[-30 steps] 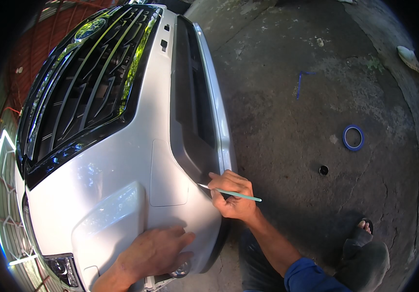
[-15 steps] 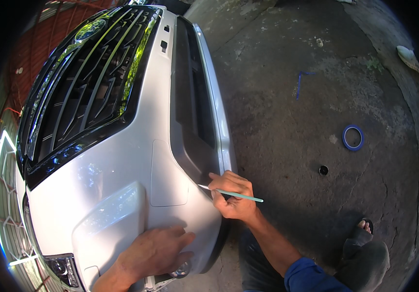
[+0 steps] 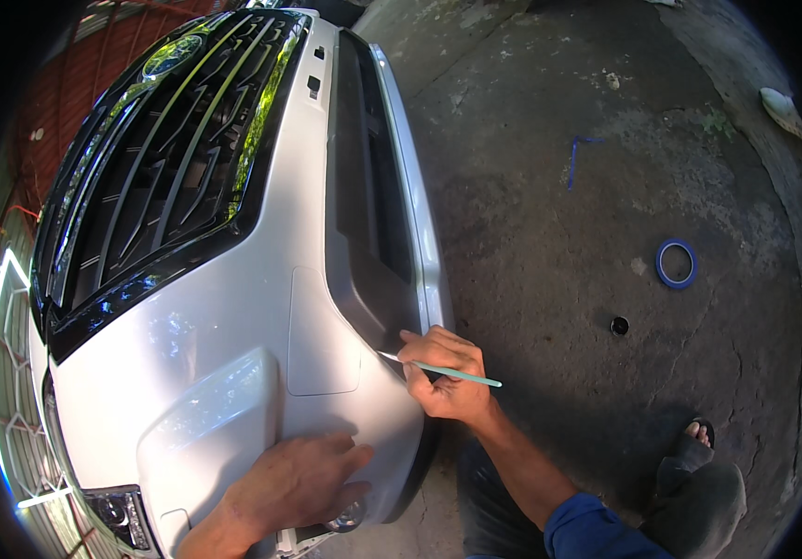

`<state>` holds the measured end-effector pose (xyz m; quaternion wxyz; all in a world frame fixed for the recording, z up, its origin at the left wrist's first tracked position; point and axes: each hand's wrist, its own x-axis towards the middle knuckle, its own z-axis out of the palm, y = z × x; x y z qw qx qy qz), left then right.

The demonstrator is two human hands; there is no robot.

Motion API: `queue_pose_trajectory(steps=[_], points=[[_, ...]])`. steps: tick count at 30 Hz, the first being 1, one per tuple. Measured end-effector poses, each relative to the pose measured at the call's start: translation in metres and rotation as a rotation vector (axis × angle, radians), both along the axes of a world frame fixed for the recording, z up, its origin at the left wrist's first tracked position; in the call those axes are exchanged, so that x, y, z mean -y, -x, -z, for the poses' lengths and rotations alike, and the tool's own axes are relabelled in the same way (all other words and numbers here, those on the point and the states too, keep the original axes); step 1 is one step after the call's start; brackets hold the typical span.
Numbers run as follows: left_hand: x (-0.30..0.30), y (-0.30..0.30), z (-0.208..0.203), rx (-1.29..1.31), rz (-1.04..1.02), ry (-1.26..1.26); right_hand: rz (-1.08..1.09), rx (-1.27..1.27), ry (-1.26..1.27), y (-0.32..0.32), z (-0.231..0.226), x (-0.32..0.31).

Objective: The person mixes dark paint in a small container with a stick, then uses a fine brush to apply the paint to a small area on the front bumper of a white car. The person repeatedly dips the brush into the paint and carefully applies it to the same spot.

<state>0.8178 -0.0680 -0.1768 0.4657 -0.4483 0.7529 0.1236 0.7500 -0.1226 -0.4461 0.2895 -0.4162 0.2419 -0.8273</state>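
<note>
Between the fingers of my right hand [image 3: 448, 373] is a thin brush [image 3: 462, 374] with a pale green handle. Its tip touches the seam where the white car bumper [image 3: 322, 349] meets the dark grey lower trim [image 3: 364, 279]. My left hand [image 3: 303, 477] rests on the bumper's lower corner, fingers apart and holding nothing, close to a round lamp [image 3: 350, 517]. A square panel outline shows on the bumper between the two hands.
The car's black grille [image 3: 159, 168] fills the upper left, with a headlight [image 3: 120, 512] at lower left. On the concrete floor [image 3: 531, 242] lie a blue tape roll [image 3: 676, 264], a small dark round pot [image 3: 619, 326] and a blue tape strip [image 3: 572, 160]. My sandalled foot [image 3: 697, 431] is at right.
The brush has shifted very slightly in my right hand, its handle end a little to the left. My left hand stays in place.
</note>
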Motion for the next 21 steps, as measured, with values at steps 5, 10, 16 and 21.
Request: queue_pose_trajectory(steps=[5, 10, 16, 21], points=[[-0.0002, 0.0, -0.0001, -0.008, -0.006, 0.005, 0.002, -0.005, -0.001, 0.0002, -0.0002, 0.0], [-0.0007, -0.0001, -0.0004, -0.005, 0.008, 0.004, 0.004, -0.002, 0.005, -0.0004, -0.0001, 0.0004], [-0.0004, 0.0007, -0.0004, -0.008, -0.002, 0.004, -0.002, -0.003, -0.005, -0.0003, 0.0004, -0.0005], [0.0, 0.0015, -0.0006, -0.008, -0.001, 0.002, 0.0, -0.005, -0.006, -0.0001, 0.0009, -0.0009]])
